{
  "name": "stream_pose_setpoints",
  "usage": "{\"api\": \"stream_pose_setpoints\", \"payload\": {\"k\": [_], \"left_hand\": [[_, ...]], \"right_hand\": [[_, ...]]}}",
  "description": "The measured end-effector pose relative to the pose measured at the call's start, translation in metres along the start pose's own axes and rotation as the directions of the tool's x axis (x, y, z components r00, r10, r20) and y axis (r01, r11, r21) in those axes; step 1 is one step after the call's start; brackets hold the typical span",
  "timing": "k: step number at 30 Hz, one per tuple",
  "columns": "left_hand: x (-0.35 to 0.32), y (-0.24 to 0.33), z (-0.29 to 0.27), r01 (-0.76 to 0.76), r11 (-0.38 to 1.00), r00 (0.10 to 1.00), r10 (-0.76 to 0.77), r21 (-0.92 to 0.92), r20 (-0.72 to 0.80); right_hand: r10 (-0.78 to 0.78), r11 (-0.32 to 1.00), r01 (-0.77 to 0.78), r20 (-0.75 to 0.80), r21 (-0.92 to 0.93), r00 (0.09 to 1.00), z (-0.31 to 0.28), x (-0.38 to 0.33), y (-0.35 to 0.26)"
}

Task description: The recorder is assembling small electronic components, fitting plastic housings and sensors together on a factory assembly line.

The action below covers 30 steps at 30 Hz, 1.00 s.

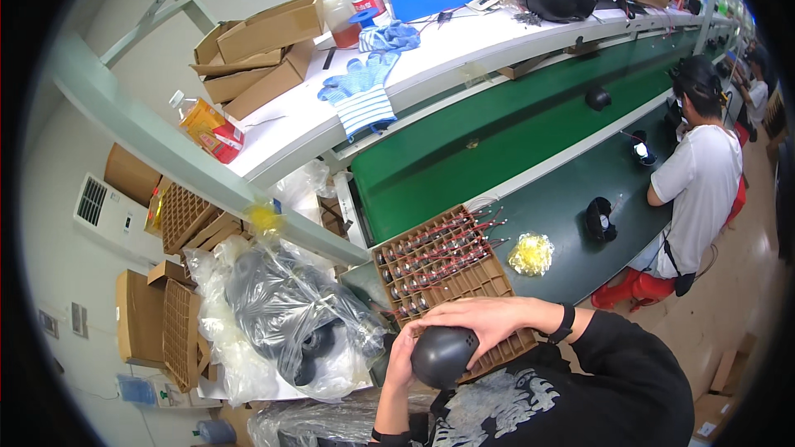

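Observation:
In front of my chest I hold a black rounded plastic shell [440, 358] with a few small holes in its surface. My left hand [401, 362] is closed against its left side. My right hand [489, 319] wraps over its top and right side. Just beyond the shell lies a brown cardboard divider tray [489, 283]. Small round metallic parts with red and black wires [426, 261] fill several of its compartments. A crumpled yellow bundle [531, 254] rests on the dark work surface to the right of the tray.
Clear plastic bags of black parts [290, 306] lie at left. A green conveyor belt [447, 157] runs beyond the dark bench [555, 215]; another black shell [600, 219] sits there. A seated co-worker [704, 174] is at right. Striped gloves [364, 91] lie on the white shelf [290, 128].

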<state>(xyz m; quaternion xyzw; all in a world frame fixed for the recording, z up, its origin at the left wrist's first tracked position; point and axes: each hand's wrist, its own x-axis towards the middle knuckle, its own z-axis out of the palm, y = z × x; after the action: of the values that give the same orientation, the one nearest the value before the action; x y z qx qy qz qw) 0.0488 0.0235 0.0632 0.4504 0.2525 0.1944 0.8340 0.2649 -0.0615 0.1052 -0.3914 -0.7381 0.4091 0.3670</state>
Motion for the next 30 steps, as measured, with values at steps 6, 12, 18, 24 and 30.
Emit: {"api": "stream_pose_setpoints", "payload": {"k": [6,12,18,24,30], "left_hand": [[-0.009,-0.007,-0.031,-0.098,0.965,0.993,0.111,-0.243,0.043],[-0.016,-0.026,-0.011,-0.308,0.951,0.933,0.298,-0.018,-0.201],[-0.051,-0.021,-0.024,-0.221,0.962,0.949,0.249,0.158,-0.191],[-0.047,-0.02,-0.063,-0.236,0.885,0.95,0.123,-0.4,-0.289],[-0.035,-0.022,-0.069,-0.115,0.751,0.942,-0.125,-0.65,-0.311]], "right_hand": [[0.338,0.679,0.139,-0.475,0.721,0.813,0.024,-0.006,0.064],[0.862,0.141,0.473,-0.343,0.87,0.374,0.051,0.015,0.103],[0.852,0.245,0.527,-0.44,0.814,0.284,0.016,-0.013,0.151],[0.438,0.779,-0.623,-0.771,0.069,0.462,0.064,-0.038,0.153],[0.476,0.547,-0.596,-0.367,-0.588,0.799,0.092,-0.035,0.119]]}}
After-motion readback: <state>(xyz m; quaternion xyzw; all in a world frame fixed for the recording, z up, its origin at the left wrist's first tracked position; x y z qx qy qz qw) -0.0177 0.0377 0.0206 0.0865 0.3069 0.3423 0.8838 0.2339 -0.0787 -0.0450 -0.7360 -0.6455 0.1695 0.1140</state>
